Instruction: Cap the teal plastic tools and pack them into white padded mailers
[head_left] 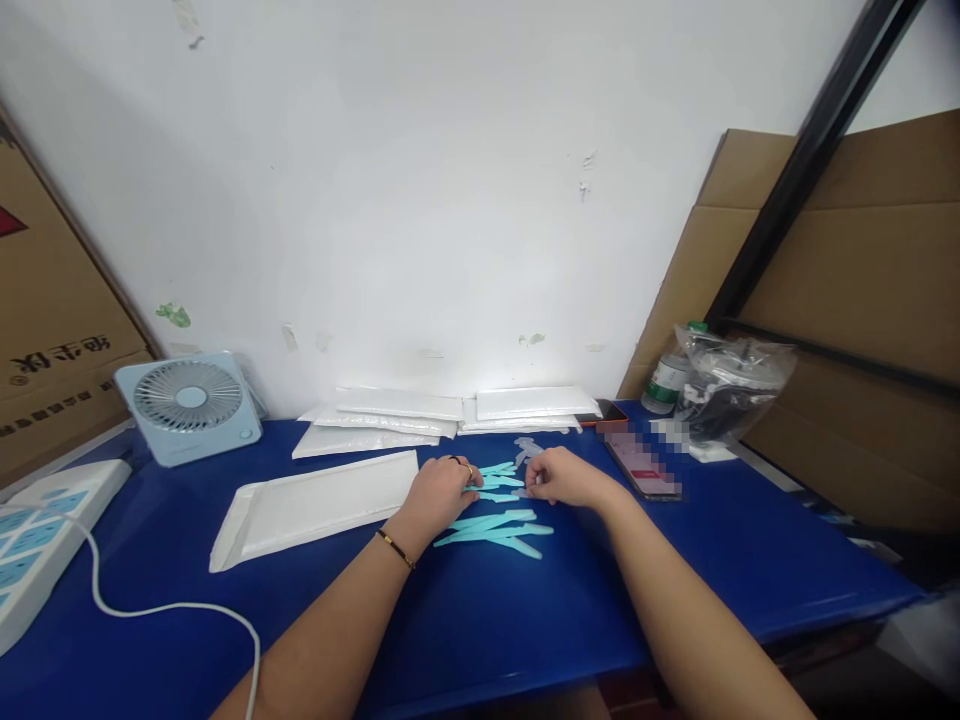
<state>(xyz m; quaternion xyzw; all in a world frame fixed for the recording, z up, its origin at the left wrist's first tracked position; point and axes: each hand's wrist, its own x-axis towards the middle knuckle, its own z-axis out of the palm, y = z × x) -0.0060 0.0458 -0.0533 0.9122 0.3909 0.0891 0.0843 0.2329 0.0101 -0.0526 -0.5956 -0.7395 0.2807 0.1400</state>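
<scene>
Slim turquoise eyebrow razors (499,530) lie in a loose, crossing pile on the blue table, and several more lie just behind them. My left hand (442,488) has its fingers closed on the near end of one turquoise eyebrow razor (498,497), which points right. Facing it, my right hand (564,477) pinches a small translucent cap (523,492) at that razor's far tip; whether the cap sits on the tip I cannot tell. Behind my right fingers is a small heap of translucent caps (528,447).
A white padded envelope (322,505) lies left of my left hand. More white envelopes (390,415) are stacked by the wall. A blue fan (187,405), a power strip (45,550) and its cable stand left. To the right are a phone (645,465), a bottle (666,380) and a plastic bag (724,395).
</scene>
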